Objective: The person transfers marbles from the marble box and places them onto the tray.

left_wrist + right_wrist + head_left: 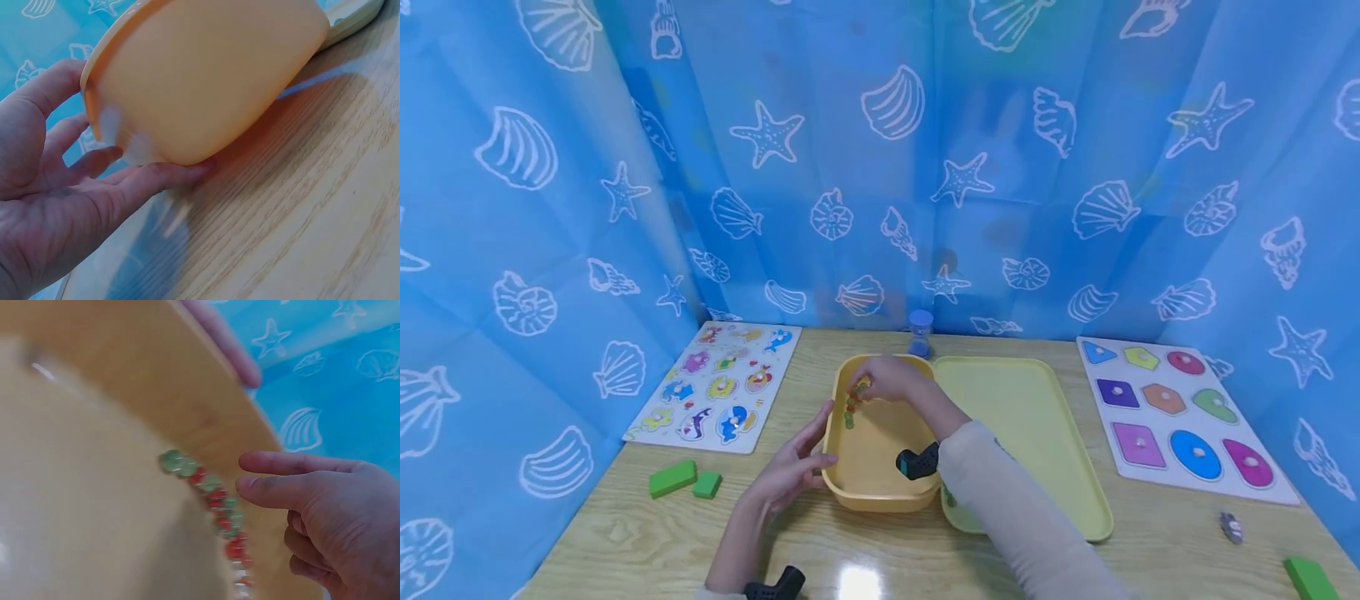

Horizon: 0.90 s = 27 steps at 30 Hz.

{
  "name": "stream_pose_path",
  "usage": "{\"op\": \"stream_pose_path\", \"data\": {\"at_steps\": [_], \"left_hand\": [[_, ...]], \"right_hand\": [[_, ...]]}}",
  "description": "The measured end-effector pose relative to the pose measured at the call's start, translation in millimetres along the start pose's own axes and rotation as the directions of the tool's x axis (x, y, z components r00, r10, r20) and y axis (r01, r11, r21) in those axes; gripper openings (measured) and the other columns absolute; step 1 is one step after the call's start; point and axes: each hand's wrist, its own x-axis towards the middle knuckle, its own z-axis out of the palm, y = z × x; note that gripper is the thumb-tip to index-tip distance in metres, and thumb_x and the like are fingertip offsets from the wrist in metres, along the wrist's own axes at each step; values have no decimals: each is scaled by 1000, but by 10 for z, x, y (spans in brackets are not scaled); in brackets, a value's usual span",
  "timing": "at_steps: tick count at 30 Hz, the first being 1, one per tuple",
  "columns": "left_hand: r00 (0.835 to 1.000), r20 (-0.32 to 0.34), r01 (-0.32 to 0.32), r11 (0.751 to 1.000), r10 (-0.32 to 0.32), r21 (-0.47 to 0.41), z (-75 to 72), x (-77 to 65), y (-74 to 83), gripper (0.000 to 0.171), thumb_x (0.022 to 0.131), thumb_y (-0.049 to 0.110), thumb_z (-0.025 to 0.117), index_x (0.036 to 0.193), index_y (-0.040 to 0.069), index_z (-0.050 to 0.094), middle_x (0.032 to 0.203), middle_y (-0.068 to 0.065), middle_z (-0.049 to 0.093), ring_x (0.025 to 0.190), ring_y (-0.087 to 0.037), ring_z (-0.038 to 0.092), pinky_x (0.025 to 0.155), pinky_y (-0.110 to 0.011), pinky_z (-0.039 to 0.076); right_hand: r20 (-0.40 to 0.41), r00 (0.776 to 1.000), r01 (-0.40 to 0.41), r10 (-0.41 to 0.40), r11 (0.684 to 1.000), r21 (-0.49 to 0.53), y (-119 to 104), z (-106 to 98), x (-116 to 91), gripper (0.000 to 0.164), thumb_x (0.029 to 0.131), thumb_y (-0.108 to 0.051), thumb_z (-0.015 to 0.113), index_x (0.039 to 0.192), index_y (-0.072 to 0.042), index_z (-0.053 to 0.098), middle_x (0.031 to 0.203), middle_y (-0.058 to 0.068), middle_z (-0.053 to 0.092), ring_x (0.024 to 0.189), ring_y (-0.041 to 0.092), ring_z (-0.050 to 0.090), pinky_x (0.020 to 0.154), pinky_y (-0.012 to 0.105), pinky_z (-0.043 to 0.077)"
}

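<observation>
My left hand (797, 462) is at the left side of an orange plastic basin (887, 502), fingers spread and touching its outer wall. In the left wrist view one finger reaches the rim and the thumb lies low against the basin. My right hand (887, 379) reaches inside, near the far left wall. Its thumb and index finger point, slightly apart, at a curved row of small translucent red and green beads (212, 484). The beads (850, 408) lie along the foot of the basin's left wall. In the right wrist view the fingertips are beside the beads, the other fingers curled.
A pale yellow tray (1037, 433) lies right of the basin, a small green piece (950, 497) at its near left. Animal puzzle board (752, 433) and green blocks (673, 477) are left. Shape puzzle board (1157, 483), grey figure (1231, 527) and green block (1311, 577) are right; blue hourglass (921, 333) behind.
</observation>
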Motion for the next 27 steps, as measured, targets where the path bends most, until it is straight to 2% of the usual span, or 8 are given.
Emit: {"op": "stream_pose_path", "data": {"at_steps": [2, 3, 9, 16, 19, 22, 24, 27], "left_hand": [[1000, -1, 5, 1000, -5, -5, 12, 2, -1, 81, 81, -2, 56, 140, 41, 21, 151, -2, -3, 124, -40, 35, 85, -50, 48], [1000, -1, 4, 1000, -4, -4, 16, 3, 2, 81, 81, -2, 55, 140, 41, 21, 151, -1, -3, 123, -39, 36, 84, -50, 48], [1000, -10, 7, 1000, -7, -14, 25, -7, 36, 80, 81, -3, 55, 139, 41, 22, 151, -2, -2, 119, -38, 42, 84, -47, 48], [1000, 1, 23, 999, -22, -32, 60, -21, 85, 80, 82, -5, 54, 141, 39, 20, 151, -1, -4, 122, -39, 38, 86, -47, 47], [1000, 13, 24, 999, -24, -25, 87, -31, 101, 82, 82, -5, 53, 142, 37, 17, 151, -2, -6, 123, -40, 36, 87, -48, 46], [1000, 14, 19, 1000, -19, -21, 81, -37, 89, 82, 82, -6, 52, 142, 36, 16, 151, -1, -7, 125, -41, 33, 87, -50, 46], [1000, 4, 16, 1000, -16, -19, 45, -36, 58, 82, 82, -7, 51, 142, 36, 17, 151, -1, -8, 126, -42, 30, 87, -49, 46], [1000, -23, 16, 1000, -16, -15, -29, -47, 9, 81, 82, -7, 51, 141, 38, 20, 151, 0, -8, 128, -42, 27, 87, -49, 46]], "right_hand": [[-5, 1000, 5, -5, 999, -43, 33, 82, 35, 19, 80, -11, 65, 98, -13, 70, 98, -1, 67, 95, 17, 59, 87, 29, 48], [-9, 1000, 7, -8, 998, -58, 48, 113, 48, 18, 80, -13, 66, 97, -14, 70, 97, -3, 67, 96, 16, 59, 88, 28, 47], [-24, 1000, -2, 0, 997, -74, 84, 218, 95, 19, 79, -18, 67, 98, -17, 69, 96, -6, 67, 93, 11, 59, 86, 24, 48], [-3, 1000, 0, 0, 995, -103, 87, 266, 105, 17, 80, -18, 66, 96, -19, 69, 91, -9, 66, 87, 9, 58, 83, 23, 49], [-24, 1000, 9, -11, 999, -51, 84, 233, 70, 14, 80, -18, 66, 94, -17, 69, 89, -8, 66, 85, 8, 58, 80, 20, 48], [-79, 997, 7, -2, 998, 62, 83, 93, -29, 15, 82, -22, 64, 94, -14, 69, 76, -3, 63, 69, 10, 55, 63, 20, 47], [-151, 988, -2, 21, 992, 125, 105, -48, -134, 19, 82, -26, 63, 96, -14, 69, 63, -1, 56, 56, 11, 48, 51, 21, 40], [-306, 950, -15, 70, 984, 177, 238, -243, -360, 21, 82, -29, 63, 96, -14, 69, 49, 2, 38, 44, 15, 32, 41, 24, 27]]}}
